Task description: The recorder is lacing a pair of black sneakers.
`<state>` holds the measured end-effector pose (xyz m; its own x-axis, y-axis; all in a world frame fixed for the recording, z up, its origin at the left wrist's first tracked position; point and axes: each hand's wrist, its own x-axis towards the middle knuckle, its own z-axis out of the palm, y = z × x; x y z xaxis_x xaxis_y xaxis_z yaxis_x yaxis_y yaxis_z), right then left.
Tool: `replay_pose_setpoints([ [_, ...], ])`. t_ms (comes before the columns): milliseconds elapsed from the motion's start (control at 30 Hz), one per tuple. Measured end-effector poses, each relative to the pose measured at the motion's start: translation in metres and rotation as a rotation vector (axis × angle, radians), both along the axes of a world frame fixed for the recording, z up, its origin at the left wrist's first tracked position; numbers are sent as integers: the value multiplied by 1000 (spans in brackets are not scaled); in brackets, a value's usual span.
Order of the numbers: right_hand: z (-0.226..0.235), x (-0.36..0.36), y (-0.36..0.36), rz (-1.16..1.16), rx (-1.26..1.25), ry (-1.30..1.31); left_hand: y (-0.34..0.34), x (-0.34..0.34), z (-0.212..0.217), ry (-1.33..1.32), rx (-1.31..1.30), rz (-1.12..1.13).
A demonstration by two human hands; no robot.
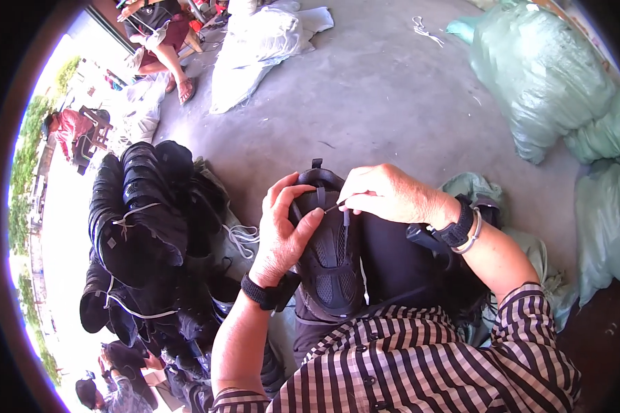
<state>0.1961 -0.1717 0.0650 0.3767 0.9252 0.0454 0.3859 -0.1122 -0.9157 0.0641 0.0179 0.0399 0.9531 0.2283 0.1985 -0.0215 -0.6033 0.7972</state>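
A dark grey and black shoe upper (332, 279) with mesh panels lies along my lap, its toe toward my body and a pull loop at the far end. My left hand (279, 237) is wrapped round its left side, with the thumb over the lacing area. Above the shoe's opening, my right hand (386, 193) is closed in a pinch beside the left thumb. A thin, short, dark piece shows between the two hands; whether it is a lace end or a slim tool, I cannot tell.
Stacks of black shoe uppers (134, 234) tied with white string stand at my left. Pale green sacks (544, 82) fill the far right. A white sack (258, 45) lies on the grey floor (393, 103) ahead. Other people sit at the far left and lower left.
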Motion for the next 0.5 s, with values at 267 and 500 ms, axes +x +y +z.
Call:
replay_pose_setpoints([
  [267, -4, -15, -6, -80, 161, -8, 11, -4, -6, -15, -302, -33],
  [500, 2, -14, -3, -127, 38, 141, 5, -4, -4, -18, -252, -15],
])
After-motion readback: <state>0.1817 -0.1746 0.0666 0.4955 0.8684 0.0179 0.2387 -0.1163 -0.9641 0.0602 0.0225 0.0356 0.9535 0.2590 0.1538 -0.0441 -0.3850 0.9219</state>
